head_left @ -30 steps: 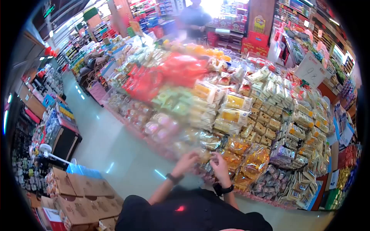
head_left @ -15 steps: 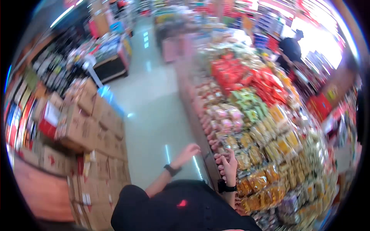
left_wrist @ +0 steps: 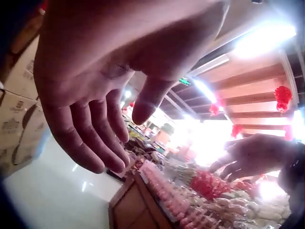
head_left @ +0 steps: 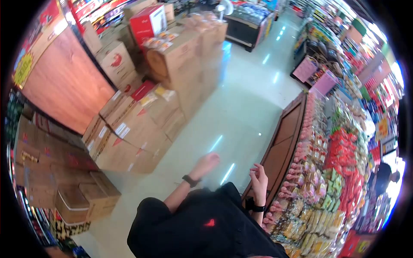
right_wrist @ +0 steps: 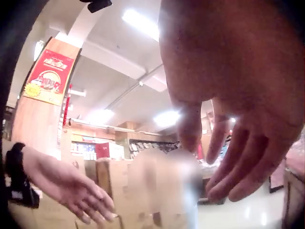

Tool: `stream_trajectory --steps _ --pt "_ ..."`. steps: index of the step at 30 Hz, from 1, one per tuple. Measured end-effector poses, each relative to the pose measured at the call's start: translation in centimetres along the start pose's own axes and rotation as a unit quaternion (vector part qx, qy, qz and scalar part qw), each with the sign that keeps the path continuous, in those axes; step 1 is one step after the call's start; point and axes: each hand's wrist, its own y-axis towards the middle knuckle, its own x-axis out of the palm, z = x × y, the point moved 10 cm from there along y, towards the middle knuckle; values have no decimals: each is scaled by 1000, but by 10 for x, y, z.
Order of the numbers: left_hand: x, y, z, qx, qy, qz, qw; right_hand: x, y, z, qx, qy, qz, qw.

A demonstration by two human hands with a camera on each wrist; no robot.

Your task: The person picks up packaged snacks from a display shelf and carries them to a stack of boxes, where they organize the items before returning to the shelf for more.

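Observation:
My left hand [head_left: 205,165] hangs over the pale floor in the head view, fingers relaxed and holding nothing. In the left wrist view its fingers [left_wrist: 97,131] bend loosely with the thumb apart. To its right, my right hand [head_left: 258,181] is raised beside the wooden side of the display stand [head_left: 279,142], likewise holding nothing. The right wrist view shows that hand's loosely spread fingers [right_wrist: 248,162]. Nearest to the right hand, packaged snacks [head_left: 307,189] lie heaped on the stand, in red, green, pink and yellow wrappers.
Stacked cardboard boxes [head_left: 133,133] stand on the left, with a red and white box [head_left: 148,23] on top. A wood-panelled pillar [head_left: 69,77] rises behind them. The tiled floor [head_left: 232,116] runs between boxes and stand. Another person [head_left: 380,180] stands beyond the stand at far right.
The head view has swung left, from the snack display to the aisle and boxes. Both hands were at the snack packs one second ago; now they are apart from them, away from the stand's top.

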Motion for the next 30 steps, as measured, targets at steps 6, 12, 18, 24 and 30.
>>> stream_trajectory --steps 6,12,18,24,30 --pt "-84 -30 -45 -46 -35 142 988 117 44 -21 -55 -94 -183 977" --pt "-149 -53 -80 -92 -47 238 966 207 94 -69 -134 -139 -268 944" --pt "-223 -16 -99 -96 -62 315 942 286 169 -97 -194 -137 -276 931" --pt "-289 56 -103 -81 -47 330 939 362 248 -107 -210 -182 -314 908" --pt "-321 115 -109 -83 -57 317 943 427 293 -88 -188 -200 -378 884"
